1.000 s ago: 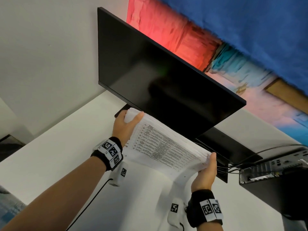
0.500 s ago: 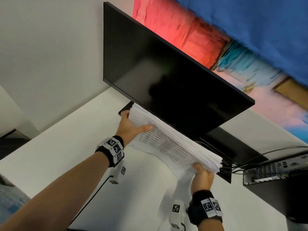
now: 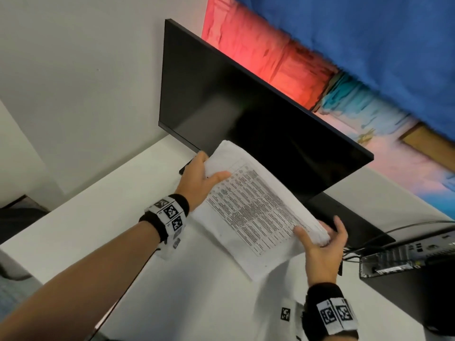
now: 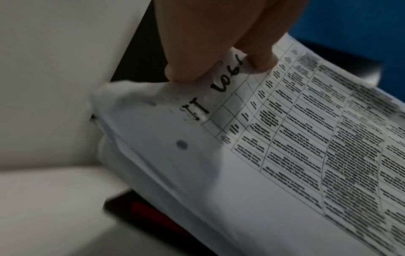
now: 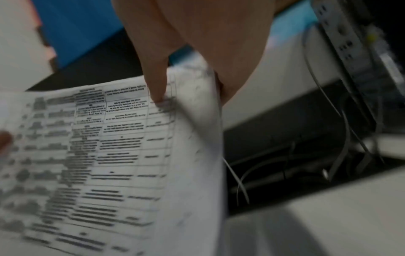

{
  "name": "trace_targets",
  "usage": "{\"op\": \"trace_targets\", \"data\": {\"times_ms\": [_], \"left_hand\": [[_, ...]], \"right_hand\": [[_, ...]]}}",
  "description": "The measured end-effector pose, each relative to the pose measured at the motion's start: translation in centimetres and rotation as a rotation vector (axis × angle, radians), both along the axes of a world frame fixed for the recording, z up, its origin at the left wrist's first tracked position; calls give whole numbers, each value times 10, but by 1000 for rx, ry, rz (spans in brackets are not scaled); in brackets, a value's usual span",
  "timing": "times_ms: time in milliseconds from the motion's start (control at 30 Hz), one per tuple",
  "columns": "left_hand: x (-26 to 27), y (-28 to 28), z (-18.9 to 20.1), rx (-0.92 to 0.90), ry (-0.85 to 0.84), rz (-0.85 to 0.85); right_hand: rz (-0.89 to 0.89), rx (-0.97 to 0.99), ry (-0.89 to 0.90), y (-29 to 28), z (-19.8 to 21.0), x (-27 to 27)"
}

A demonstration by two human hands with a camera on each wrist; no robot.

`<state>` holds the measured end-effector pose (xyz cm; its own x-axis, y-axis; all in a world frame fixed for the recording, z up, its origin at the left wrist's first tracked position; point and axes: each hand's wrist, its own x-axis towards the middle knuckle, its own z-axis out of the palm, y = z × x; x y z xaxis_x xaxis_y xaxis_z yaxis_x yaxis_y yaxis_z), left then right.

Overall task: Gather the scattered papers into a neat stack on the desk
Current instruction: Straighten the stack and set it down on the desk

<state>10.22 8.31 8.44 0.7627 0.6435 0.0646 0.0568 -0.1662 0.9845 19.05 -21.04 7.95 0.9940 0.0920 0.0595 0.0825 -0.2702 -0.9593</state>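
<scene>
A thick stack of printed papers [image 3: 256, 210] with a table on the top sheet hangs tilted above the white desk [image 3: 73, 230], just in front of the monitor. My left hand [image 3: 204, 178] grips its far left end, thumb on top and fingers under. My right hand [image 3: 320, 242] holds the near right end, thumb on the top sheet and fingers along the edge. In the left wrist view the thumb pinches the stack's [image 4: 274, 155] corner by handwritten marks. The right wrist view, blurred, has my thumb on the papers [image 5: 109, 155].
A dark monitor [image 3: 246, 114] stands close behind the stack on its black base [image 3: 344, 217]. A black computer case [image 3: 413, 271] with cables [image 3: 406, 227] sits at the right. A colourful painting [image 3: 344, 57] hangs on the wall behind.
The stack has risen and tipped so that its top sheet faces me more. My right hand shifted from under the end to thumb on top.
</scene>
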Motion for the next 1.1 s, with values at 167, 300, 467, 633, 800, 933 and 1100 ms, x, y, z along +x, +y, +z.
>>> {"op": "trace_targets", "data": {"times_ms": [167,300,467,633,800,933,1100], "left_hand": [[-14,29,37,255,-49,4],[-28,58,39,312,25,18],[-58,84,8,416,251,197],[-114,78,-42,230,508,300],[-154,54,-72,-666,424,-35],[-173,67,-80,-651,276,-19],[-198,122,-95,-238,561,11]], "right_hand": [[439,-501,-82,0,24,-1],[700,-505,55,21,28,-24],[639,-202,171,48,15,-53],[543,-50,345,68,-13,-78],[529,38,473,105,-37,-118],[595,4,494,117,-64,-142],[671,-267,541,96,-95,-134]]}}
